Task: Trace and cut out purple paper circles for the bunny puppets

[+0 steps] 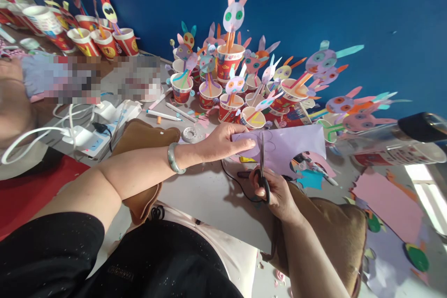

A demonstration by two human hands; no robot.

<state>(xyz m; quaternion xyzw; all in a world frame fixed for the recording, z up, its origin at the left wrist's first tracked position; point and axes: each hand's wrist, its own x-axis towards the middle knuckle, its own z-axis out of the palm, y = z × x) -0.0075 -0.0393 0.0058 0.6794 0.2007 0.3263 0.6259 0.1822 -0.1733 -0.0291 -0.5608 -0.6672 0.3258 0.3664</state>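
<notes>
Between the thumb and fingers of my left hand is the left edge of a sheet of purple paper. Circles are drawn in pencil on the sheet near my thumb, and a hole is cut out toward its right part. My right hand grips the black handles of a pair of scissors. Their blades point away from me and lie at the paper, beside the drawn circles. Whether the blades are parted is hard to make out. A yellow piece and a dark pen lie under the sheet's near edge.
Paper cups with rabbit-faced paper figures crowd the back of the table. A clear bottle lies at the right, above pink paper. Brown cushions flank my arms. A power strip with white cables sits left. A person's arm shows far left.
</notes>
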